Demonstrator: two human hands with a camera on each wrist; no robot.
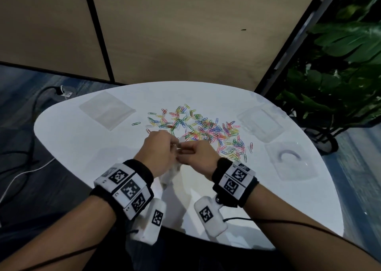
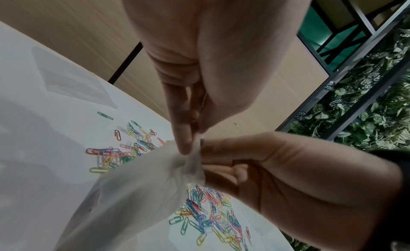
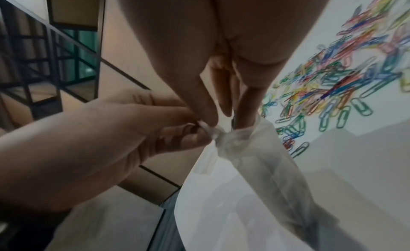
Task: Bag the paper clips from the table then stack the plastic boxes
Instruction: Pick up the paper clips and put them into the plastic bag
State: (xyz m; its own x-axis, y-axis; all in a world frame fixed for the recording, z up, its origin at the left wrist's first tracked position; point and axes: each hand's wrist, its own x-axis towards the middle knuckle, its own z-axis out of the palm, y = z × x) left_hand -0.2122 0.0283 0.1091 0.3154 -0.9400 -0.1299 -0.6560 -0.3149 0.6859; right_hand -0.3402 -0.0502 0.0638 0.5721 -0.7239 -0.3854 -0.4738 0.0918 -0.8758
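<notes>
Many coloured paper clips (image 1: 202,128) lie scattered across the middle of the white table (image 1: 82,143). Just in front of them my two hands meet at the top edge of a thin clear plastic bag (image 1: 171,176), which hangs down towards the table. My left hand (image 1: 173,145) pinches the bunched rim between thumb and fingers (image 2: 185,142). My right hand (image 1: 182,151) pinches the same rim from the other side. The bag (image 3: 255,158) looks empty. Two clear plastic boxes (image 1: 260,124) (image 1: 290,161) lie apart at the table's right.
A flat pile of clear bags (image 1: 107,110) lies at the back left of the table. Cables (image 1: 31,167) run over the floor on the left. A leafy plant (image 1: 340,75) stands beyond the right edge, with wall panels behind.
</notes>
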